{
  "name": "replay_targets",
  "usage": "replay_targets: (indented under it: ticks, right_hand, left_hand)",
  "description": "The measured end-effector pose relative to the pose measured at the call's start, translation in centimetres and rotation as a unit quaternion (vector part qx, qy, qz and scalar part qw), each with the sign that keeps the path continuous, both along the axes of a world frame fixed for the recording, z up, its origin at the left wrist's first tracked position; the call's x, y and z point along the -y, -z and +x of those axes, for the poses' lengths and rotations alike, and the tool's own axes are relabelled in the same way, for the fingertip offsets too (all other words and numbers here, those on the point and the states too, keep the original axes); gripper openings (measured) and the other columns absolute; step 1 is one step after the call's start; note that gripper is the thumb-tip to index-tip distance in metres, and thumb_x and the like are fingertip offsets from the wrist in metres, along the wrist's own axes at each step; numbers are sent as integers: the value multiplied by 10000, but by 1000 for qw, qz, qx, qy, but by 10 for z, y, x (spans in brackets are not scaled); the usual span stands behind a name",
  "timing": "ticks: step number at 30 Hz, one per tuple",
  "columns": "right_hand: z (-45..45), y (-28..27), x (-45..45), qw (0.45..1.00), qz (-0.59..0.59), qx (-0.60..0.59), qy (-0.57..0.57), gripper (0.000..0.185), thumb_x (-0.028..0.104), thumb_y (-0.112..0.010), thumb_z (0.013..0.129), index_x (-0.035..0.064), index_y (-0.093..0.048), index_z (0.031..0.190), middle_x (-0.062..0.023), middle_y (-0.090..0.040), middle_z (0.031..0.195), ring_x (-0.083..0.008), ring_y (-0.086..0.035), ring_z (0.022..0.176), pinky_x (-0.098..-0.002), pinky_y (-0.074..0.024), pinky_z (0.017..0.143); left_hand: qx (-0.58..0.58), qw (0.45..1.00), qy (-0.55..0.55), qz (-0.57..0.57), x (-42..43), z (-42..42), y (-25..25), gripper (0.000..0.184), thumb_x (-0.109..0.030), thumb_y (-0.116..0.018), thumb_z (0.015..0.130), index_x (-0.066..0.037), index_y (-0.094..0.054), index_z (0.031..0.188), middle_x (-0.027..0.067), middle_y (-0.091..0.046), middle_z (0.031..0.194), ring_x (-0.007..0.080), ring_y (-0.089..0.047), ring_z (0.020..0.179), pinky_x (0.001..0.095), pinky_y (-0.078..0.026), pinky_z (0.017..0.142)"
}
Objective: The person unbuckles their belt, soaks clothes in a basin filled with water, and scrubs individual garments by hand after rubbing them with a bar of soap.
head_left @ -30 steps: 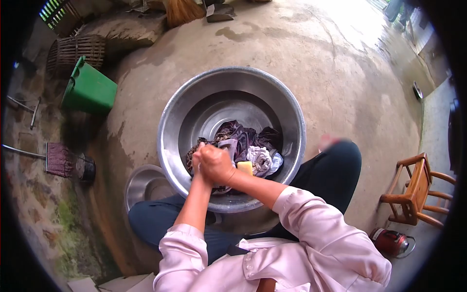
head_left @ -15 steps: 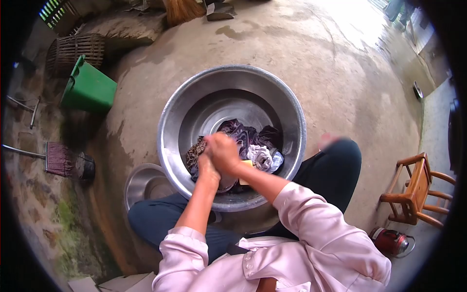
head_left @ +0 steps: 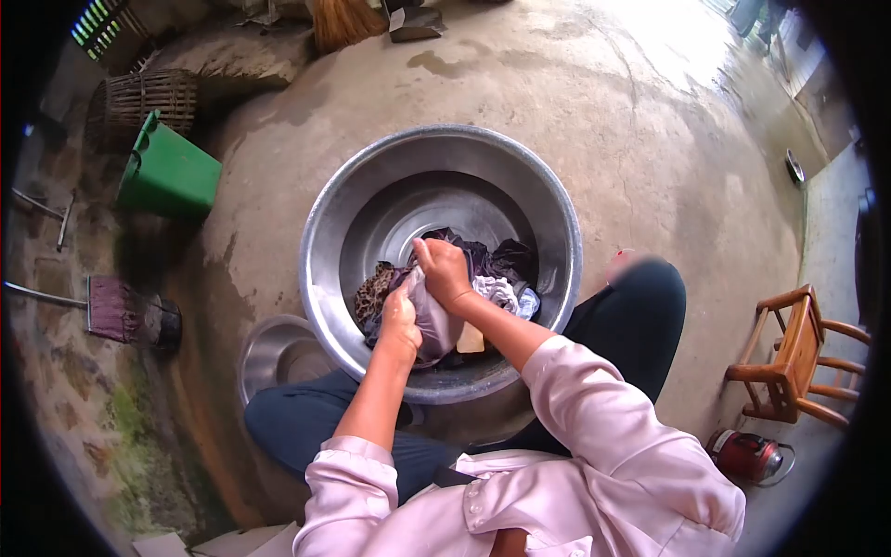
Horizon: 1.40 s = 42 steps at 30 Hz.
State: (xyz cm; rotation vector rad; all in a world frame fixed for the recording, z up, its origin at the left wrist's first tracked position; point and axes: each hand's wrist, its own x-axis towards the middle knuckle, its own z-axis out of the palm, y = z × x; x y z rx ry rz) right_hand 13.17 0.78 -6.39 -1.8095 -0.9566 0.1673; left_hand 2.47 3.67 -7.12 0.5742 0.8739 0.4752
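Observation:
A wide metal basin [head_left: 325, 223] stands between my legs with several wet clothes in it. Both hands grip one light mauve cloth [head_left: 432, 320], which hangs down toward me into the basin. My left hand [head_left: 401, 320] is closed on its left edge. Higher up and to the right, my right hand [head_left: 445, 272] is wrapped round its upper part. Around the hands lie a dark purple garment [head_left: 509, 260], a leopard-print cloth [head_left: 373, 291] and a whitish bunched cloth [head_left: 494, 292]. Just below my right wrist is a yellowish block [head_left: 471, 338], perhaps soap.
A smaller metal bowl [head_left: 269, 357] sits by my left knee. On the left are a green bin [head_left: 172, 172], a wicker basket [head_left: 148, 97] and a mop-like tool [head_left: 121, 308]. A wooden chair [head_left: 789, 357] and a red flask [head_left: 747, 455] stand on the right.
My hands, pressed together before, have moved slightly apart. The mauve cloth now shows stretched between them, and more of the yellowish block is visible.

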Motion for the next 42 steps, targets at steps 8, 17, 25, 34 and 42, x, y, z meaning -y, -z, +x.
replay_targets:
  ticks: [8,17,25,34,42]
  right_hand:
    - [39,-2,-6,957,-143,-226,-115,498,471,-628,853,-26,-648,874,-164,-600,702,-179,-571,658,-360,-452,617]
    - [59,5,11,930,-192,-100,-296,514,480,-770,697,-5,-614,771,-175,-590,686,-236,-556,652,-394,-434,638]
    - [76,-20,17,970,-122,150,-144,236,282,-743,680,55,-679,684,-115,-604,685,-305,-580,776,-411,-461,700]
    - [69,-43,5,919,77,-351,-161,278,239,-651,863,-22,-589,791,-113,-609,702,-161,-518,656,-300,-428,635]
    - [40,-52,13,947,-197,-4,-252,670,476,-785,636,-45,-533,973,-274,-628,959,-379,-616,928,-417,-474,779]
  left_hand:
    - [-163,931,196,262,-7,-5,-50,401,-342,-663,856,-1,-641,1067,73,-656,984,144,-614,914,274,-459,829]
    - [52,993,-70,82,-55,-22,-41,249,-229,-644,873,-38,-637,1033,54,-640,1002,174,-609,934,306,-462,851]
    - [-176,926,-157,293,-65,-29,-37,395,-278,-623,898,61,-586,1097,69,-632,1003,178,-593,947,304,-437,886]
    - [-143,911,-164,349,-64,-24,-28,352,-288,-557,930,45,-578,1042,112,-603,986,195,-530,899,307,-415,838]
    - [-368,785,-139,478,-64,-28,-28,378,-325,-509,948,44,-587,963,219,-623,930,336,-584,866,401,-444,790]
